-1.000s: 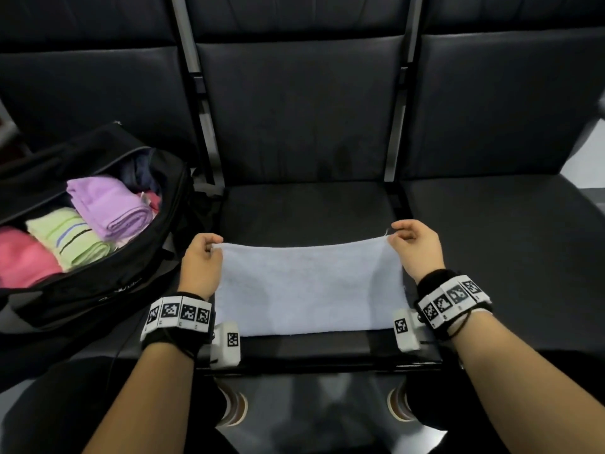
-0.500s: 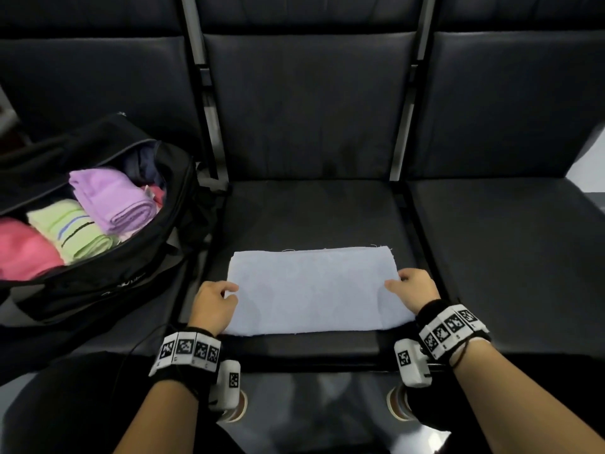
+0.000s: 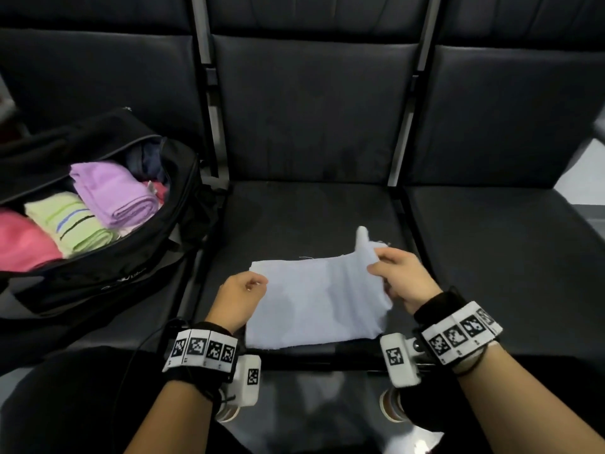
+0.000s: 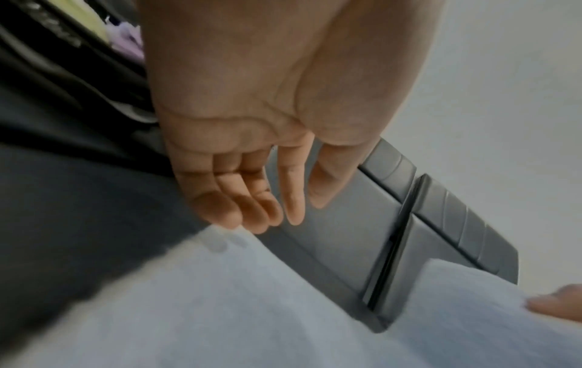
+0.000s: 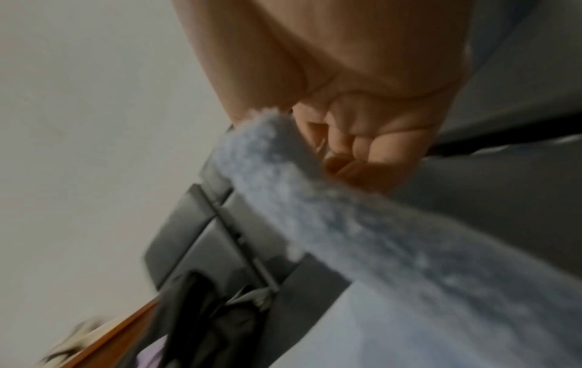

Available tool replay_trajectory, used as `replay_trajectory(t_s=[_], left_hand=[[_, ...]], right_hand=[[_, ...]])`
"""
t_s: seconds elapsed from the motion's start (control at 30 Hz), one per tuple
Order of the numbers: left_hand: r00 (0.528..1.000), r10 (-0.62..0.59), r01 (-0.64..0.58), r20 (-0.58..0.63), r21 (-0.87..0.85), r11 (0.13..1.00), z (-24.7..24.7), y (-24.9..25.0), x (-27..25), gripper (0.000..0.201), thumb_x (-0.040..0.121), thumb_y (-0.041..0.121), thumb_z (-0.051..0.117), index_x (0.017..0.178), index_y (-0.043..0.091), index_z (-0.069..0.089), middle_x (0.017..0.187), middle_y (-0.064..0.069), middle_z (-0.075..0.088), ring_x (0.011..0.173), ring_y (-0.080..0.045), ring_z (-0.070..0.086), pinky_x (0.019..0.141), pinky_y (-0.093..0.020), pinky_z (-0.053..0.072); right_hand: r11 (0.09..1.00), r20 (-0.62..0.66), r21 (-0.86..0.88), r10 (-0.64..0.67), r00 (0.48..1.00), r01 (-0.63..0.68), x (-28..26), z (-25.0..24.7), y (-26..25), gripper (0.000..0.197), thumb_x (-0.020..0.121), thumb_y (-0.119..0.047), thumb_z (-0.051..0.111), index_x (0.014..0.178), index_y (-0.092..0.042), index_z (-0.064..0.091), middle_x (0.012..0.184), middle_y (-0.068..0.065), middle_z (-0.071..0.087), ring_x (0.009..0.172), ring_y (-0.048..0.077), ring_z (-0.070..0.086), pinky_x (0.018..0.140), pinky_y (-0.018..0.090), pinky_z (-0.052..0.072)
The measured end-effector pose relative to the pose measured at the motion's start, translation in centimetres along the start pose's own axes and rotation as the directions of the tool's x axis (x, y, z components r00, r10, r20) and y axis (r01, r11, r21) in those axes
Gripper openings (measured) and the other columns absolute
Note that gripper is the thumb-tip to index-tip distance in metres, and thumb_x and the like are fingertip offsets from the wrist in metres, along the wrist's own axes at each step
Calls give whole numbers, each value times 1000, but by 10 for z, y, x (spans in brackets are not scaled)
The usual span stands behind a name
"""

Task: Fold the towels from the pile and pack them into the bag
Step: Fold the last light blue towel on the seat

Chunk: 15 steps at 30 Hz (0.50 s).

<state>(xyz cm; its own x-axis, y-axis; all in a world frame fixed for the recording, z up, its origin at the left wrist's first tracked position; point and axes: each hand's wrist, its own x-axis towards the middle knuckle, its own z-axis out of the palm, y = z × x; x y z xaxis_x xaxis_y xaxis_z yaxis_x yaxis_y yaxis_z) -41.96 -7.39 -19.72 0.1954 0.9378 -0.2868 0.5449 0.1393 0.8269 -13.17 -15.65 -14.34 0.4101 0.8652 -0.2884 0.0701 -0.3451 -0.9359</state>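
1. Broadly, a row of dark padded seats (image 3: 314, 132) carries everything; the middle seat cushion lies under both hands, and the wrist views show the seat backs beyond the fingers
2. Left of the grip, on the neighbouring seat, a black bag (image 3: 108, 257) stands unzipped and well apart from both hands
3. Inside the bag lie folded towels: a pink towel (image 3: 23, 244) at the near left, a green striped towel (image 3: 75, 227) beside it, and a lilac towel (image 3: 114, 191) partly on top of the green one
4. Between the hands, a pale blue towel (image 3: 314, 303) lies folded on the middle seat, its near edge at the seat's front lip; its right end is lifted off the cushion and its far right corner sticks up above the grip
5. Holding that raised end is the right hand (image 3: 397, 280); the right wrist view shows thumb and curled fingers (image 5: 362, 152) pinching the towel's edge
6. At the towel's left edge sits the left hand (image 3: 237, 298), its grip loose and holding nothing; the left wrist view shows the fingertips (image 4: 226, 211) relaxed and just above the cloth's corner, and whether they touch it I cannot tell
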Motion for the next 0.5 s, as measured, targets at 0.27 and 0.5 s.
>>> replay_trajectory(t_s=[0.27, 0.5], left_hand=[[969, -231, 245, 87, -447, 860, 0, 2, -7, 14, 104, 26, 48, 107, 16, 57, 94, -13, 68, 74, -23, 65, 67, -35, 56], [979, -186, 203, 87, -267, 942, 12, -8, -2, 35, 85, 9, 62, 116, 24, 54, 90, -7, 65, 73, -19, 62, 70, -37, 56]], right_hand=[[999, 377, -27, 43, 925, -35, -18, 112, -8, 34, 93, -16, 64, 127, -18, 59, 92, 2, 58, 75, 16, 68, 55, 32, 56], [990, 278, -138, 8, 961, 32, -13, 78, 29, 24, 89, -11, 65, 110, -23, 67, 89, 1, 62, 73, 15, 65, 61, 35, 56]])
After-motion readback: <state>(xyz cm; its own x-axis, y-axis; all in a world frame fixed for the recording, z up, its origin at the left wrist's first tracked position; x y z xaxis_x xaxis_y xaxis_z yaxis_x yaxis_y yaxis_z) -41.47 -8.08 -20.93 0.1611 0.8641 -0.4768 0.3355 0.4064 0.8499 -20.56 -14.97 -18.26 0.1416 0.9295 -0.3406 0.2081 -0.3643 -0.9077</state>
